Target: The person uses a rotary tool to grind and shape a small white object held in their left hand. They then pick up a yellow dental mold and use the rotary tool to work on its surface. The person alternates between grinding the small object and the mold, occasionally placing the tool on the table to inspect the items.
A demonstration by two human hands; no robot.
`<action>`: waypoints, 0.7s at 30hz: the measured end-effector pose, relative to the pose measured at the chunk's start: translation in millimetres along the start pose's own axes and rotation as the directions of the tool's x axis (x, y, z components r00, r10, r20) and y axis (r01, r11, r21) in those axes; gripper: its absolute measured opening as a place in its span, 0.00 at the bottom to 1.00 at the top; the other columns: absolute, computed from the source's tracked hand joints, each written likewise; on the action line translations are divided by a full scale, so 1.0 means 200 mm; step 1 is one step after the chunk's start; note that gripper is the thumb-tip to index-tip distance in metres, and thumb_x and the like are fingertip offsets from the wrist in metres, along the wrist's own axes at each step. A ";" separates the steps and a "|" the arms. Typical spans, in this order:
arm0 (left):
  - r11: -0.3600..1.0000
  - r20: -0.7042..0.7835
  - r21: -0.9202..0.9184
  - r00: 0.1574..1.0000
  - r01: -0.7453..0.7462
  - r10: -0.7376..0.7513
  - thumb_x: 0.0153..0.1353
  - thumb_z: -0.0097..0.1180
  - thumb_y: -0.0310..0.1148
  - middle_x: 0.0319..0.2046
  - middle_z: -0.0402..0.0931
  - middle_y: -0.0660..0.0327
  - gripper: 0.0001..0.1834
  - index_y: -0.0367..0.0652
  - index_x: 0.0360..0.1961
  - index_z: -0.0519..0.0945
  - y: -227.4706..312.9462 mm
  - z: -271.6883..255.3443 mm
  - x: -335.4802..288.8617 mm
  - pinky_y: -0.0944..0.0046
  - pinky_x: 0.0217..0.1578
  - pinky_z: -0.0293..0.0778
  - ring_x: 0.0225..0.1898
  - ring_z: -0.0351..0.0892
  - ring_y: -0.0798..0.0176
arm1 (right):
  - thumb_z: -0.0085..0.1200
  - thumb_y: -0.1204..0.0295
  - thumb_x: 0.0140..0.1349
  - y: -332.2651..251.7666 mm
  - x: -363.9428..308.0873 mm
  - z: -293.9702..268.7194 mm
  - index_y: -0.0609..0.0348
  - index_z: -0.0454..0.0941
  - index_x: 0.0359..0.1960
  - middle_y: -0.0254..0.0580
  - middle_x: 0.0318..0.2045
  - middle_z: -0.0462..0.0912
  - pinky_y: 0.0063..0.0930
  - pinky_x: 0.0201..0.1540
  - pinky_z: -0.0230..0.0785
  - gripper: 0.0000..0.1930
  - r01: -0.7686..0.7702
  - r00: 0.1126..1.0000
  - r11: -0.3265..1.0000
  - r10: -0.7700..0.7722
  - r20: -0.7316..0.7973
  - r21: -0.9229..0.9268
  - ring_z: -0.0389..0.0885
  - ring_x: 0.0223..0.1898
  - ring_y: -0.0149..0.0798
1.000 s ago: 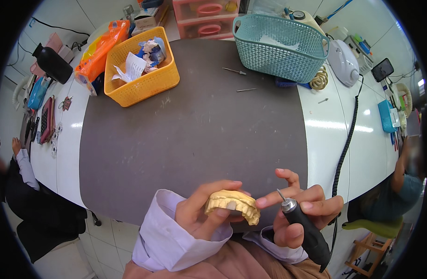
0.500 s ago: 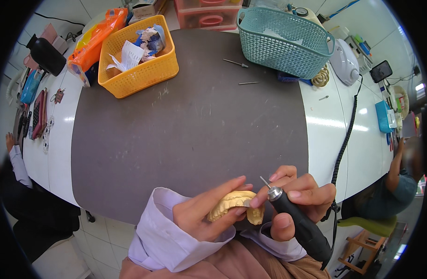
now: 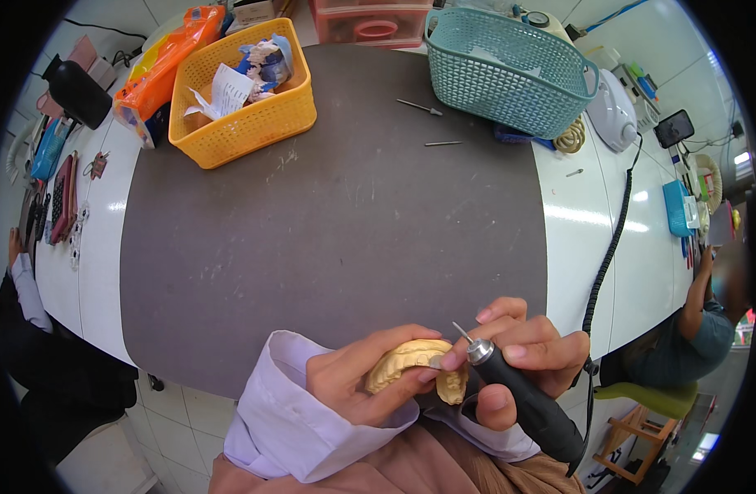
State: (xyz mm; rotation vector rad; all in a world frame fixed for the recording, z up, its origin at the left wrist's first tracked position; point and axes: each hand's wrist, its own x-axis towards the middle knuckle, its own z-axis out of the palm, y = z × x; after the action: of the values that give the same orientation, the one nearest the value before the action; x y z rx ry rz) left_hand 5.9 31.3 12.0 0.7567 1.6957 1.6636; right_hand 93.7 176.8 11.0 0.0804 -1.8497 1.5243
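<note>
Close to the near edge of the table, my left hand [image 3: 349, 370] is closed around a yellow plaster dental model [image 3: 403, 360] shaped like an arch of teeth. My right hand [image 3: 539, 342] grips a black rotary handpiece [image 3: 530, 403] with a silver collar. A thin metal bur [image 3: 462, 331] sticks out of its tip, pointing up and left, apart from the model. The right index fingertip touches the model beside a small greyish piece [image 3: 435, 361] set on the arch. The handpiece's lower end slants down to the right.
A yellow basket [image 3: 246, 136] with paper and wrapped items stands far left, a teal basket [image 3: 501, 90] far right. Two loose burs [image 3: 419, 107] lie near the teal basket. A black coiled cord [image 3: 613, 239] runs along the right to a white control unit [image 3: 613, 111]. Other people sit at both sides.
The handpiece and its bur have shifted slightly left and down, with the right fingers. The model stays in the left hand, almost unmoved. The view has shifted a little.
</note>
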 end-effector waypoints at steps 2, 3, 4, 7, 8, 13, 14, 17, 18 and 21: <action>0.997 0.003 0.057 0.998 -0.058 0.058 0.56 0.59 0.26 0.35 0.80 0.55 0.14 0.34 0.44 0.75 0.00 0.00 0.01 0.70 0.37 0.76 0.35 0.81 0.65 | 0.61 0.72 0.53 0.00 0.00 0.00 0.54 0.63 0.42 0.44 0.31 0.80 0.44 0.50 0.64 0.20 -0.021 0.999 0.996 0.024 -0.028 0.088 0.83 0.36 0.44; 0.993 0.008 0.085 0.996 -0.087 0.086 0.56 0.59 0.26 0.34 0.80 0.55 0.14 0.35 0.43 0.75 0.00 -0.01 0.01 0.70 0.37 0.76 0.34 0.81 0.65 | 0.61 0.72 0.53 0.01 0.00 0.00 0.54 0.63 0.42 0.45 0.31 0.80 0.47 0.52 0.63 0.19 -0.033 0.997 0.987 0.042 -0.058 0.156 0.83 0.37 0.47; 0.989 0.019 0.099 0.993 -0.114 0.112 0.56 0.60 0.27 0.34 0.80 0.55 0.14 0.35 0.43 0.75 0.00 -0.01 0.02 0.70 0.36 0.76 0.35 0.81 0.65 | 0.60 0.70 0.54 0.01 -0.01 0.01 0.55 0.62 0.40 0.45 0.29 0.79 0.49 0.53 0.63 0.18 -0.058 0.993 0.981 0.076 -0.093 0.186 0.83 0.37 0.48; 0.976 0.032 0.129 0.984 -0.178 0.175 0.55 0.61 0.28 0.33 0.80 0.54 0.16 0.36 0.44 0.75 0.01 -0.02 0.02 0.70 0.34 0.75 0.35 0.81 0.65 | 0.58 0.61 0.57 -0.03 -0.01 0.04 0.57 0.59 0.35 0.43 0.21 0.75 0.55 0.54 0.65 0.19 -0.157 0.960 0.962 0.202 -0.196 0.223 0.83 0.35 0.50; 0.974 0.029 0.129 0.983 -0.186 0.184 0.54 0.62 0.28 0.33 0.80 0.54 0.16 0.36 0.44 0.75 0.00 -0.02 0.02 0.70 0.34 0.75 0.34 0.81 0.65 | 0.58 0.62 0.56 -0.05 -0.01 0.04 0.58 0.60 0.34 0.44 0.21 0.75 0.55 0.54 0.66 0.19 -0.199 0.952 0.949 0.246 -0.180 0.246 0.83 0.36 0.52; 0.989 -0.014 0.094 0.993 -0.115 0.117 0.51 0.63 0.24 0.35 0.79 0.52 0.18 0.36 0.44 0.76 0.00 -0.01 0.00 0.66 0.35 0.76 0.36 0.82 0.58 | 0.59 0.68 0.55 -0.07 -0.03 0.04 0.62 0.60 0.32 0.46 0.21 0.75 0.52 0.50 0.71 0.18 -0.282 0.938 0.919 0.324 -0.120 0.275 0.80 0.39 0.59; 0.990 -0.019 0.086 0.993 -0.111 0.113 0.51 0.63 0.24 0.35 0.79 0.52 0.18 0.36 0.44 0.76 0.00 0.00 0.00 0.66 0.35 0.76 0.35 0.82 0.58 | 0.59 0.69 0.54 -0.07 -0.03 0.04 0.62 0.60 0.32 0.46 0.21 0.75 0.52 0.49 0.72 0.18 -0.301 0.928 0.902 0.352 -0.122 0.310 0.80 0.39 0.60; 0.982 -0.006 0.109 0.988 -0.151 0.153 0.53 0.62 0.27 0.33 0.80 0.54 0.16 0.36 0.44 0.76 -0.01 0.00 0.02 0.69 0.34 0.76 0.35 0.81 0.63 | 0.60 0.72 0.53 -0.08 -0.03 0.02 0.64 0.62 0.31 0.49 0.21 0.76 0.47 0.47 0.74 0.16 -0.349 0.900 0.845 0.423 -0.107 0.406 0.79 0.41 0.61; 0.977 0.003 0.123 0.985 -0.174 0.175 0.54 0.62 0.28 0.33 0.80 0.54 0.16 0.36 0.44 0.76 -0.01 -0.01 0.02 0.70 0.33 0.75 0.34 0.81 0.65 | 0.59 0.74 0.53 -0.08 -0.04 0.00 0.64 0.64 0.32 0.51 0.21 0.77 0.43 0.46 0.75 0.14 -0.361 0.894 0.827 0.438 -0.092 0.430 0.78 0.42 0.61; 0.988 0.001 0.107 0.994 -0.113 0.114 0.51 0.63 0.24 0.35 0.79 0.52 0.18 0.36 0.44 0.76 -0.01 0.00 0.02 0.66 0.34 0.76 0.35 0.82 0.58 | 0.61 0.73 0.52 -0.08 -0.03 0.00 0.64 0.63 0.30 0.49 0.20 0.75 0.45 0.45 0.76 0.15 -0.399 0.872 0.804 0.481 -0.088 0.441 0.79 0.41 0.62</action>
State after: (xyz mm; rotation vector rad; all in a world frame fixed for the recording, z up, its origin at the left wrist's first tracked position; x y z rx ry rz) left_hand 3.1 33.6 9.6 0.9155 1.7864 1.6619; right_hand 106.2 170.5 20.0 -0.3236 -1.4201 2.1502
